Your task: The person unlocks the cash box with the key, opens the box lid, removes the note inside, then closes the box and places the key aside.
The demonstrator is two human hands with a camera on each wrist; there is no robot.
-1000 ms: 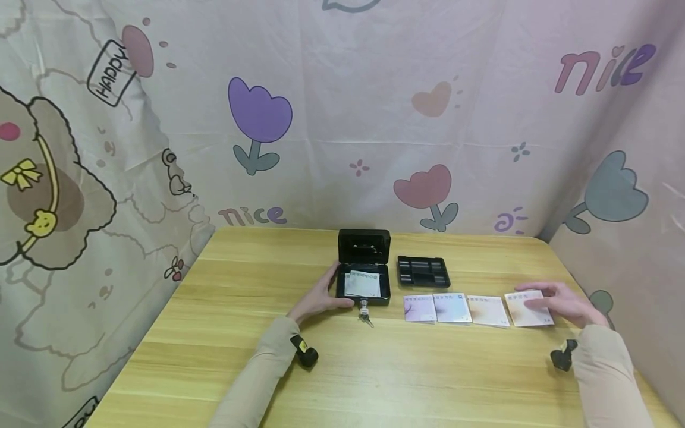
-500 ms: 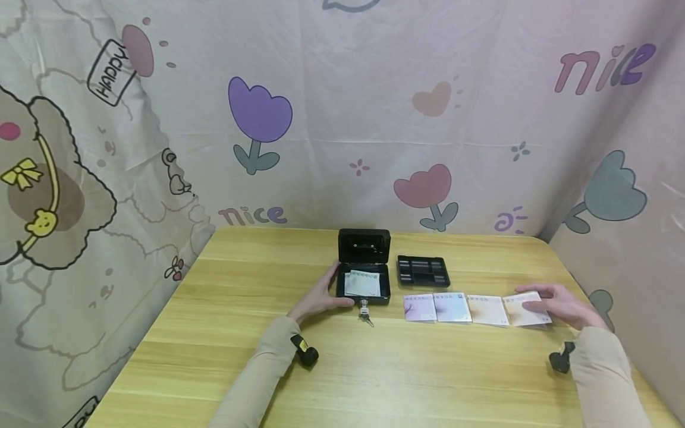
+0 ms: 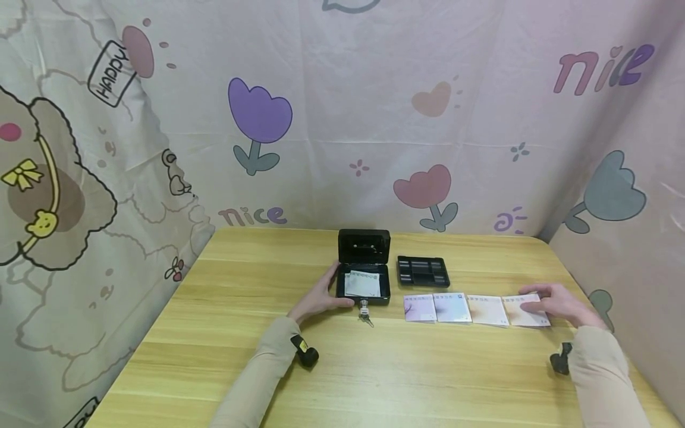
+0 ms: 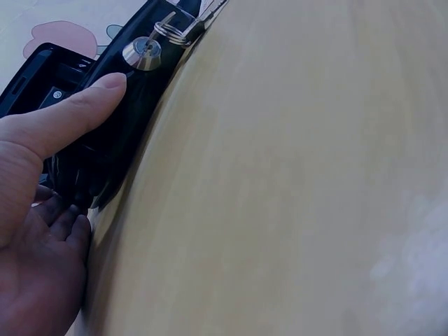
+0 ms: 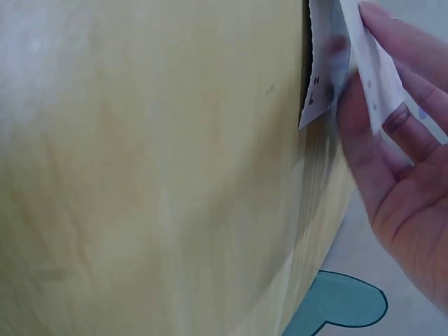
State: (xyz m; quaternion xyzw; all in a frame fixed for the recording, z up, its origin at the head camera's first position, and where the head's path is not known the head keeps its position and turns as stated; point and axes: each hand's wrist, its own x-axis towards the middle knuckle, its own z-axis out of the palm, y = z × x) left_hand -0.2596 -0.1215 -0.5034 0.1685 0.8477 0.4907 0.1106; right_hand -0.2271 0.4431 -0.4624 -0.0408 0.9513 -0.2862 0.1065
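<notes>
My left hand (image 3: 321,297) grips the near left corner of an open black cash box (image 3: 386,295). Its thumb presses the front beside the lock (image 4: 143,52), the other fingers along the side. Pale paper notes (image 3: 361,284) lie inside the box, and keys (image 3: 366,317) hang from the lock. Over on the right, my right hand (image 3: 556,302) pinches the edge of a cream paper note (image 5: 378,77) between thumb and fingers. That note is the rightmost of a row. To its left lie another cream note (image 3: 487,310), a blue one (image 3: 452,308) and a purple one (image 3: 420,308).
A black compartment tray (image 3: 423,271) lies just right of the cash box, behind the row of notes. The wooden table (image 3: 417,374) meets a patterned cloth (image 3: 332,148) at its back and sides. The cash box lid (image 3: 364,246) stands upright.
My right hand has shifted slightly left and the rightmost note has moved left with it, up against its neighbour. My left hand and the cash box have stayed put.
</notes>
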